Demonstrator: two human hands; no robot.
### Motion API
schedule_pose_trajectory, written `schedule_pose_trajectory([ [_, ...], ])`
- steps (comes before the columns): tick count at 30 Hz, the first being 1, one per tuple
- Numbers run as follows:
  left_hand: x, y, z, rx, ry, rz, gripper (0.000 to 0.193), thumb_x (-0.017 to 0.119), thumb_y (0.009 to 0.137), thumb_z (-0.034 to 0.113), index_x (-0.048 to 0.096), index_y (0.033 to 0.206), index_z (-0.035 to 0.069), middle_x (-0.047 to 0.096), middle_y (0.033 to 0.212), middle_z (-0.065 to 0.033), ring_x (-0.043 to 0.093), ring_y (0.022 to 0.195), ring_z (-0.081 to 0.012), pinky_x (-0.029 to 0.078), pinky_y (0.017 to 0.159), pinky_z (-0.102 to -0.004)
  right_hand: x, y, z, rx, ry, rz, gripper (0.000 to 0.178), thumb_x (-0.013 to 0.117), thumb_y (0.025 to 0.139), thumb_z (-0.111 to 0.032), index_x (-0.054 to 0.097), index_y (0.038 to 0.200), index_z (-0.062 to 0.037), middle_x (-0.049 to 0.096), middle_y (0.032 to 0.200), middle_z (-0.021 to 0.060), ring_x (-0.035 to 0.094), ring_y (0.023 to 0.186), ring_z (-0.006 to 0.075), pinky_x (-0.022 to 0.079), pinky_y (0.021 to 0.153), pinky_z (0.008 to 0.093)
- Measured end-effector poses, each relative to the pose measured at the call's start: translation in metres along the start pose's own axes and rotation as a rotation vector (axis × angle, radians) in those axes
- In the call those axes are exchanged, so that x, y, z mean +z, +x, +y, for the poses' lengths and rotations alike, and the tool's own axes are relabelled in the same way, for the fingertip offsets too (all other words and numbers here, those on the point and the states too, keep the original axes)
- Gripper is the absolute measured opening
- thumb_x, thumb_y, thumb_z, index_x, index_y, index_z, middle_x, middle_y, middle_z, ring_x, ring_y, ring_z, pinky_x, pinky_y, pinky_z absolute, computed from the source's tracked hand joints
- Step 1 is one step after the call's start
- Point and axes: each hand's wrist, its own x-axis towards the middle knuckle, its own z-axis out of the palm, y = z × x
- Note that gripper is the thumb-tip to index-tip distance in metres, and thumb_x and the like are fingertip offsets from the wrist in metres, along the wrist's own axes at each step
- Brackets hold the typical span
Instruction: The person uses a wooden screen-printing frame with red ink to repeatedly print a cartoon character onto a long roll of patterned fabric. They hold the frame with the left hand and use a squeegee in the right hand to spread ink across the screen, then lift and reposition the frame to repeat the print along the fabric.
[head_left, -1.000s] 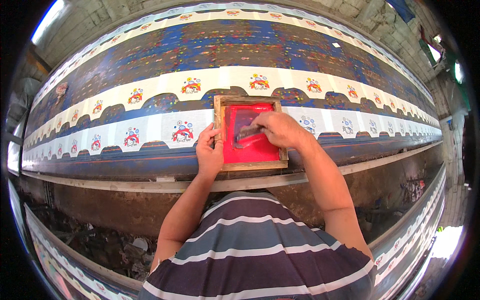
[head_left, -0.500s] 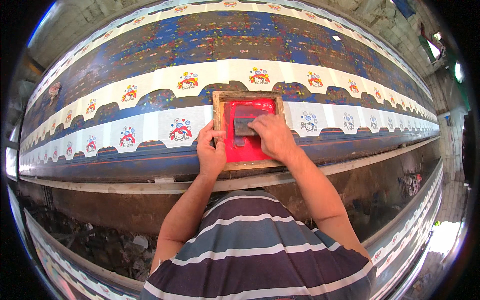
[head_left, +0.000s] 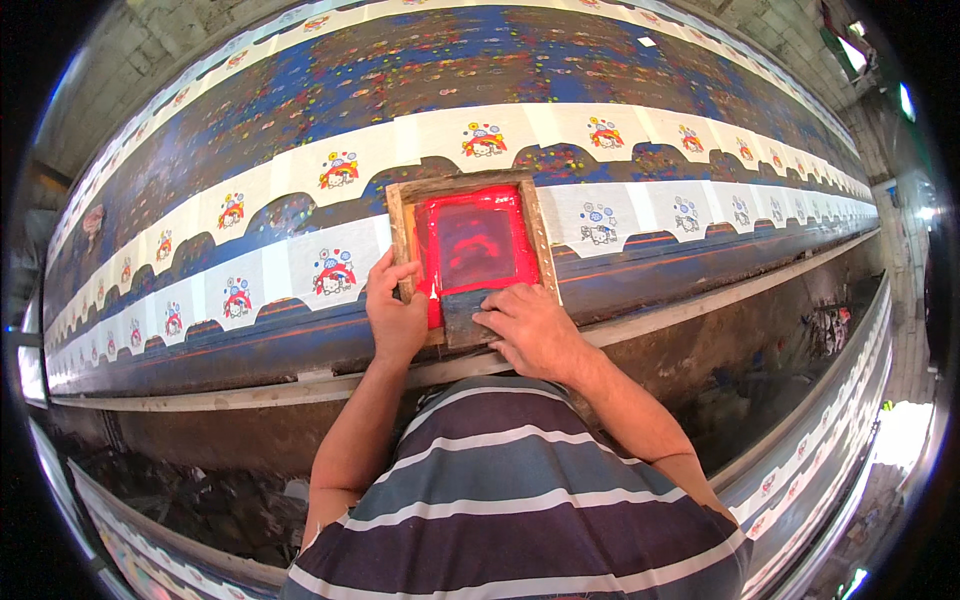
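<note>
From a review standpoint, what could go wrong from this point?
The left hand grips only one side of the wooden frame, so the frame might pivot. Glossy red ink rings the mesh and could smear onto nearby pale sheets. The dark squeegee in the right hand sits by the frame's near edge and might catch it.

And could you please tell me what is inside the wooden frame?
Red ink surrounds a darker panel inside the wooden frame; the right hand holds a dark scraper at its near end, hiding that part. Anything under the panel is covered.
</note>
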Motion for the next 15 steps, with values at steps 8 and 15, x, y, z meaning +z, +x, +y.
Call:
schedule_pose_trajectory([
  [8,0.006,0.006,0.034,-0.034,-0.044,0.017,0.041,0.07,0.079,-0.016,0.083,0.111,0.006,0.063,0.161,-0.0306,0.061,0.154,-0.0422,0.045,0.129,-0.047,-0.013,-0.067,0.032,0.33,0.229,0.461,0.041,0.088,0.092,-0.005,0.079,0.132,-0.0036,0.074,0.141,0.0188,0.069,0.135,0.0389,0.055,0.116,0.0507],
  [15,0.099,-0.007,0.077,0.057,-0.07,0.036,0.036,0.071,0.08,-0.016,0.082,0.106,0.007,0.065,0.161,-0.0291,0.06,0.155,-0.0397,0.043,0.13,-0.0473,-0.042,-0.133,0.095,0.566,0.654,0.584,0.042,0.084,0.097,-0.003,0.079,0.138,-0.0025,0.076,0.14,0.0186,0.072,0.133,0.0326,0.055,0.115,0.0436],
])
